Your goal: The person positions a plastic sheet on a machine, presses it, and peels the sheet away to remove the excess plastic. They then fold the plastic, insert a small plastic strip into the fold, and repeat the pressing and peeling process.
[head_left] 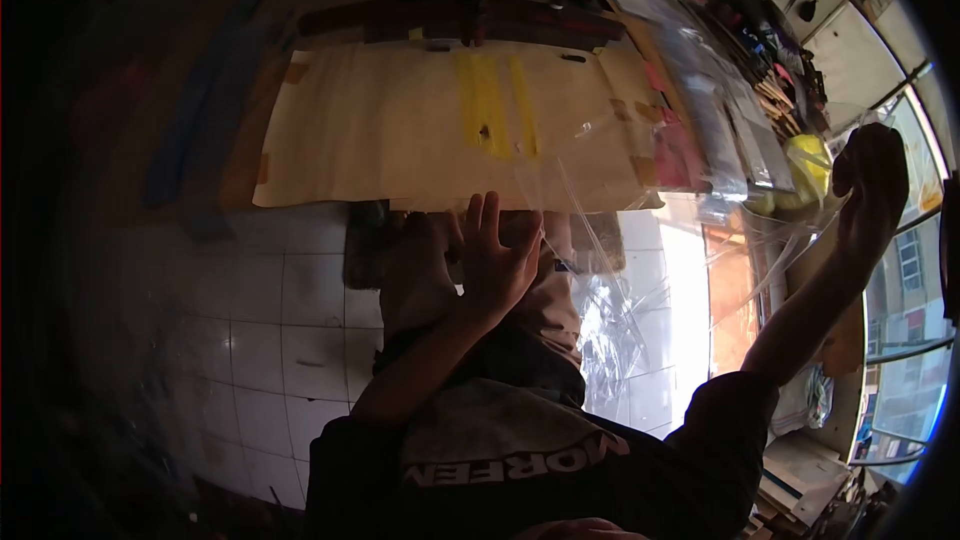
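Clear plastic film (590, 215) stretches from near the front edge of a brown paper-covered board (380, 130) to the right. My left hand (500, 255) is just below the board's front edge, with its fingers spread and its thumb near the film's left part. Far to the right, my right hand (872, 165) is raised and closed around the film. Yellow tape strips (485, 105) run down the middle of the board.
A dark red bar (420, 20) lies along the board's back edge. Pink material (678, 152) and clear sheets lie at its right. A yellow bundle (808, 165), sticks (775, 100) and tools are farther right. White floor tiles (255, 290) show below.
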`<state>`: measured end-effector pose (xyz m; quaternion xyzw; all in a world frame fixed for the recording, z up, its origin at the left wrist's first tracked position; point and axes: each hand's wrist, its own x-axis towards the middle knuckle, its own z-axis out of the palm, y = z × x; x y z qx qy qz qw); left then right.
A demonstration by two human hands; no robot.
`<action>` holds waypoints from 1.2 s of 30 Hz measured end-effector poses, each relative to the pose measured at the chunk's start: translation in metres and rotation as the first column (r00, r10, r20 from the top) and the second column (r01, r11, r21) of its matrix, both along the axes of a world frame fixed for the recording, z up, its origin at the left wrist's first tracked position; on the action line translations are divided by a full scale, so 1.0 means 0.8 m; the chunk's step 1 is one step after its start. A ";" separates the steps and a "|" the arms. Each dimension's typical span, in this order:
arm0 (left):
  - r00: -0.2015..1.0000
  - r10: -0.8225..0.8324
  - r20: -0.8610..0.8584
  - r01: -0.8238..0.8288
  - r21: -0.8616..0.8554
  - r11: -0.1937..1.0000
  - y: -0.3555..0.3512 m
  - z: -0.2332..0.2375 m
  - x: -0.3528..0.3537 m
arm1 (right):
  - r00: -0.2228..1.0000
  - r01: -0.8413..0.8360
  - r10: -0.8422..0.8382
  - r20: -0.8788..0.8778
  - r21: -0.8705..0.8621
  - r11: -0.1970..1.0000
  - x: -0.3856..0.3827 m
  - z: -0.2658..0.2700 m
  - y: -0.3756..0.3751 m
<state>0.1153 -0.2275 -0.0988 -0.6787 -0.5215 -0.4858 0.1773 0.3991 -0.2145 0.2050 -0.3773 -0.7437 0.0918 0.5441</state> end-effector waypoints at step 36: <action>0.707 0.009 -0.707 -0.333 -0.321 0.886 -0.140 0.213 -0.259 | 0.982 -0.116 0.101 -0.157 -0.088 0.989 -0.004 -0.103 0.053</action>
